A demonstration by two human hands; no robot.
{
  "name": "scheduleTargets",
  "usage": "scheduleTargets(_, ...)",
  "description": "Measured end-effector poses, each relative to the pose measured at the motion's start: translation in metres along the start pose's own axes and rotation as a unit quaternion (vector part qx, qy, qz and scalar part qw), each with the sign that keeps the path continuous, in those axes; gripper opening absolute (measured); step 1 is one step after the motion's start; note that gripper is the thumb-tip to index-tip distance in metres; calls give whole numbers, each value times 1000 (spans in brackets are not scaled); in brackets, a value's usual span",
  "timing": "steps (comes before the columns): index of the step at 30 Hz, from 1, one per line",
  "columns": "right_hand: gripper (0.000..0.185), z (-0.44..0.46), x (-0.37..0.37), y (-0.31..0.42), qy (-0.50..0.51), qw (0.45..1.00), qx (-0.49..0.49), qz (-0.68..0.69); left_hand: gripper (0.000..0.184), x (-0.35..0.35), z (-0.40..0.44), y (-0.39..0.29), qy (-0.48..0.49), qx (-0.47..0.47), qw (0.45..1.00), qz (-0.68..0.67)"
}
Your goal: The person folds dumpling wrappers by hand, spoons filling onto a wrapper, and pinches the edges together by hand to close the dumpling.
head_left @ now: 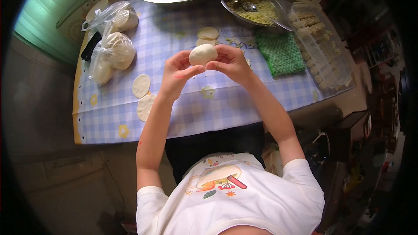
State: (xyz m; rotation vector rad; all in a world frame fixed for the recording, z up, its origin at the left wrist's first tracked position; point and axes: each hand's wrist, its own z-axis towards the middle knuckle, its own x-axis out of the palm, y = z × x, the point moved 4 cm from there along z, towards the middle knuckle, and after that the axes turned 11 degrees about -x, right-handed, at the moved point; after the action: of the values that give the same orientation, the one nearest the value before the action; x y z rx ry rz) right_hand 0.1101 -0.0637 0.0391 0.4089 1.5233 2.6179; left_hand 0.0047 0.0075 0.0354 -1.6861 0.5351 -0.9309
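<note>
Between my two hands, a pale piece of dough (pixel 203 55) is held up over the checked tablecloth. My left hand (pixel 179 70) pinches its left edge, thumb below. On the right edge, my right hand (pixel 229 64) holds it with thumb and fingers. Whether filling is inside cannot be seen. Just behind the held dough lie flat round wrappers (pixel 208 33), partly overlapping. Two more wrappers, one higher (pixel 141 86) and one lower (pixel 146 107), lie to the left of my left forearm.
A large bowl of green filling (pixel 187 0) stands at the back, beside a smaller bowl with a spoon (pixel 254 25). A green mesh cloth (pixel 281 53) and a clear tray of dumplings (pixel 324 48) are at right. Plastic bags with dough (pixel 114 52) sit at left on the tablecloth (pixel 191 119).
</note>
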Motion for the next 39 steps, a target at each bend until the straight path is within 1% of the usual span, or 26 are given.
scheduleTargets(2, 14, 0, -2, 1, -8, 1000, 1, -2, 16, -2, 0, 0, -1, 11, 1000, -5)
scheduleTargets(5, 11, -1, -4, -2, 7, 998, -48, -50, 13, -7, 0, 3, 22, 26, 999, 34)
scheduleTargets(8, 10, -2, -2, -1, 15, 997, -34, -64, 10, -8, 1, 5, 29, 29, 998, 39)
scheduleTargets(11, 9, -3, -2, -2, 2, 997, -27, -65, 8, -7, 1, 5, 25, 44, 997, 58)
scheduleTargets(14, 11, -1, -3, 0, 0, 999, -22, -43, 7, -5, 1, 1, 10, 66, 997, 48)
scheduleTargets(17, 14, -1, -1, 2, -14, 1000, -23, -16, 8, 2, -3, -7, -3, 38, 999, -6)
scheduleTargets(20, 17, -2, -1, -2, 9, 1000, 25, 14, 9, -3, 0, -2, 42, 62, 994, 81)
scheduleTargets(23, 20, -2, 2, -2, 12, 1000, -2, -8, 10, -2, 0, 0, 9, 60, 994, 86)
scheduleTargets(26, 18, 0, -3, -12, -27, 998, 35, -38, 10, -8, 4, 2, -59, 59, 993, 78)
scheduleTargets(29, 15, 1, -4, -11, 75, 987, 52, -135, 10, -11, 3, -3, -37, 33, 993, 103)
scheduleTargets(30, 15, 0, -3, -5, 103, 978, 30, -180, 9, -10, 1, -5, -19, 8, 983, 182)
scheduleTargets(32, 15, 0, 3, 9, 160, 949, -16, -271, 9, -14, -6, -8, 17, -41, 941, 335)
scheduleTargets(35, 18, -2, 1, 5, 214, 928, 39, -303, 15, -19, -16, -12, 24, 0, 874, 486)
scheduleTargets(38, 19, -6, 4, 13, 251, 900, -17, -355, 16, -10, -26, -20, 53, 39, 858, 509)
scheduleTargets(39, 19, -8, 4, 14, 261, 879, -25, -398, 18, -7, -30, -22, 37, 99, 833, 543)
